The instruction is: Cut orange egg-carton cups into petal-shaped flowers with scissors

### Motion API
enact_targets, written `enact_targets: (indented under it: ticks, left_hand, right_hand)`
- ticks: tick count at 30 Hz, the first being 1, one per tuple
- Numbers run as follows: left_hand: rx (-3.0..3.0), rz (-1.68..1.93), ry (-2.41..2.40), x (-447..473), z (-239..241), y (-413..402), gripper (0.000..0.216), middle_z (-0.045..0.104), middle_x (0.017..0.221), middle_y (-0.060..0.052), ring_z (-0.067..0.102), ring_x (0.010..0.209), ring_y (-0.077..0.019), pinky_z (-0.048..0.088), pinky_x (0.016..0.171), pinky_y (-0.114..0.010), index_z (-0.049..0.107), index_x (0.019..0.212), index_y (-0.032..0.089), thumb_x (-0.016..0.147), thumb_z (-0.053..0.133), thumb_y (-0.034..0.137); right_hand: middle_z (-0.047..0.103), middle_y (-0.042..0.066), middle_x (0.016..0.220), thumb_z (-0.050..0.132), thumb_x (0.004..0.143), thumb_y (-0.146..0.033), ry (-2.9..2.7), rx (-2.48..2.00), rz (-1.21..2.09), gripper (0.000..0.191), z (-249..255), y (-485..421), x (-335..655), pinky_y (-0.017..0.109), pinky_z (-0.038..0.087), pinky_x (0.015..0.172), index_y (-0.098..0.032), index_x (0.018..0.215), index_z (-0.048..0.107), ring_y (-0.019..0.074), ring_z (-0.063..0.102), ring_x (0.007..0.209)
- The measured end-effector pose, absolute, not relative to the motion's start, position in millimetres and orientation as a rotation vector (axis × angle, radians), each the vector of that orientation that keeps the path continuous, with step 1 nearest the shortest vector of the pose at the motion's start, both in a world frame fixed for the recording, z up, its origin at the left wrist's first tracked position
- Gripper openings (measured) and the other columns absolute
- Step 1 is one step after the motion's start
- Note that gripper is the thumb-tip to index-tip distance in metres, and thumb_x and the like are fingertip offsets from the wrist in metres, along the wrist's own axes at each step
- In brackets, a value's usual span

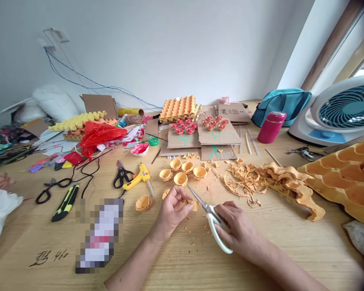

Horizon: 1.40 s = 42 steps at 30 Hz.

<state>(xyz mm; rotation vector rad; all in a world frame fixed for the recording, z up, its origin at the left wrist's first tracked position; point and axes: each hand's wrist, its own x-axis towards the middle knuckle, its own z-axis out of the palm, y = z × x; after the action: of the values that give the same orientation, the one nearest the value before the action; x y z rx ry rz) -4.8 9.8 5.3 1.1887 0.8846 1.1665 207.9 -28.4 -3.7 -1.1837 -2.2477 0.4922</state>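
My left hand (173, 210) pinches a small orange egg-carton cup piece (193, 205) just above the wooden table (182, 258). My right hand (235, 230) grips white-handled scissors (210, 214), whose blades point up-left at the piece. Several trimmed orange cups (182, 171) stand in a cluster just beyond my hands, and one more cup (143, 203) lies to the left. Small orange offcuts are scattered under my hands.
A heap of carton scraps (261, 180) and a torn egg tray (348, 178) lie right. A yellow glue gun (138, 180), black scissors (121, 176), a utility knife (65, 202), red painted cups on cardboard (197, 129), a red flask (271, 127) and a fan (342, 109) surround them.
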Motion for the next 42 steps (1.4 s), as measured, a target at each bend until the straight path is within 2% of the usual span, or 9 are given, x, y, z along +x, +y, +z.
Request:
enact_targets:
  ticks: [5, 8, 12, 16, 21, 28, 32, 37, 42]
  left_hand:
    - [1.124, 1.116, 0.859, -2.6, 0.1, 9.9, 0.038, 0.061, 0.082, 0.001, 0.054, 0.074, -0.0123, 0.043, 0.069, -0.024, 0.053, 0.093, 0.020, 0.068, 0.082, 0.026]
    - [1.133, 1.055, 0.831, -1.3, -2.9, 9.1, 0.039, 0.061, 0.080, 0.001, 0.054, 0.072, -0.0117, 0.042, 0.067, -0.024, 0.055, 0.097, 0.020, 0.070, 0.082, 0.026]
    - [1.225, 0.957, 0.823, 1.6, -6.4, 4.4, 0.036, 0.056, 0.080, 0.002, 0.054, 0.072, -0.0115, 0.043, 0.067, -0.024, 0.057, 0.099, 0.020, 0.072, 0.081, 0.023]
    - [1.314, 0.817, 0.806, 6.2, -9.4, -2.8, 0.037, 0.060, 0.084, 0.000, 0.059, 0.079, -0.0145, 0.046, 0.073, -0.027, 0.058, 0.103, 0.021, 0.072, 0.079, 0.018]
    - [1.399, 0.788, 0.769, 9.9, -13.2, -5.7, 0.033, 0.062, 0.084, 0.000, 0.060, 0.080, -0.0152, 0.048, 0.077, -0.030, 0.058, 0.098, 0.021, 0.072, 0.078, 0.015]
    - [1.373, 0.744, 0.797, 10.7, -24.2, -3.8, 0.037, 0.062, 0.085, -0.001, 0.060, 0.079, -0.0146, 0.048, 0.071, -0.028, 0.057, 0.102, 0.020, 0.071, 0.077, 0.013]
    - [1.380, 0.758, 0.781, 10.4, -25.4, -3.1, 0.037, 0.063, 0.087, -0.002, 0.060, 0.080, -0.0147, 0.048, 0.075, -0.029, 0.056, 0.102, 0.019, 0.072, 0.078, 0.016]
    - [1.405, 0.737, 0.729, 6.5, -17.3, -2.4, 0.029, 0.060, 0.087, -0.002, 0.057, 0.077, -0.0123, 0.045, 0.070, -0.026, 0.056, 0.106, 0.018, 0.082, 0.071, 0.024]
    - [1.424, 0.722, 0.750, 5.1, -13.8, -2.9, 0.023, 0.058, 0.082, -0.001, 0.053, 0.071, -0.0115, 0.042, 0.066, -0.025, 0.055, 0.108, 0.017, 0.087, 0.062, 0.020]
  right_hand:
    - [0.052, -0.002, 0.064, 0.052, 0.094, -0.026, -2.101, -1.232, 0.594, 0.025, -2.0, -29.0, 207.2, 0.027, 0.042, 0.061, -0.024, 0.072, 0.042, 0.0161, 0.048, 0.062]
    - [0.053, -0.002, 0.065, 0.053, 0.094, -0.029, -1.971, -1.221, 0.722, 0.023, -0.1, -29.5, 208.0, 0.027, 0.042, 0.059, -0.023, 0.073, 0.047, 0.0153, 0.048, 0.061]
    - [0.060, 0.000, 0.079, 0.061, 0.092, -0.034, -1.781, -1.165, 0.868, 0.016, 2.0, -29.1, 209.7, 0.028, 0.047, 0.066, -0.022, 0.085, 0.054, 0.0163, 0.055, 0.072]
    - [0.064, 0.002, 0.089, 0.063, 0.091, -0.035, -1.701, -1.137, 0.940, 0.015, 1.3, -28.8, 207.8, 0.032, 0.050, 0.073, -0.022, 0.092, 0.056, 0.0183, 0.059, 0.080]
    - [0.063, 0.000, 0.081, 0.065, 0.090, -0.037, -1.720, -1.145, 1.077, 0.018, -2.0, -29.3, 203.4, 0.033, 0.049, 0.072, -0.022, 0.088, 0.054, 0.0182, 0.059, 0.075]
    - [0.061, 0.000, 0.080, 0.066, 0.090, -0.038, -1.736, -1.198, 1.143, 0.021, -3.2, -30.3, 202.4, 0.030, 0.047, 0.069, -0.021, 0.084, 0.055, 0.0180, 0.057, 0.075]
    - [0.061, 0.000, 0.081, 0.068, 0.088, -0.037, -1.707, -1.194, 1.195, 0.021, -2.0, -30.1, 202.0, 0.030, 0.046, 0.070, -0.021, 0.085, 0.054, 0.0178, 0.057, 0.076]
    - [0.059, 0.000, 0.082, 0.070, 0.088, -0.037, -1.656, -1.161, 1.257, 0.022, -2.3, -29.6, 203.6, 0.029, 0.046, 0.071, -0.022, 0.086, 0.054, 0.0175, 0.055, 0.077]
    - [0.059, 0.000, 0.083, 0.069, 0.088, -0.036, -1.628, -1.129, 1.304, 0.021, -3.0, -30.7, 204.8, 0.029, 0.045, 0.072, -0.022, 0.088, 0.054, 0.0175, 0.054, 0.078]
